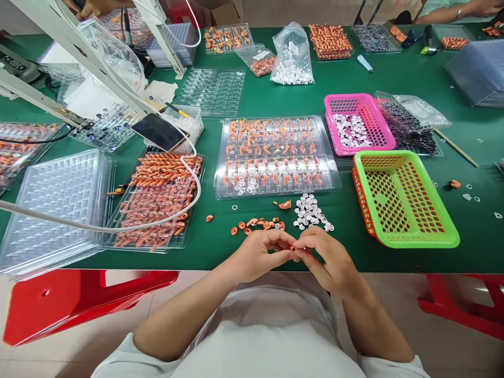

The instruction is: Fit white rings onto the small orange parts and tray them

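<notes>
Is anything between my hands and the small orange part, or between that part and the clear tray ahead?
Nothing visible separates your left hand or right hand from the orange part; loose orange pieces and white discs lie before the tray.

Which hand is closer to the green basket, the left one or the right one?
The right. The right hand is just to the left of the green basket, near its front corner. The left hand is farther left, on the right hand's other side.
</notes>
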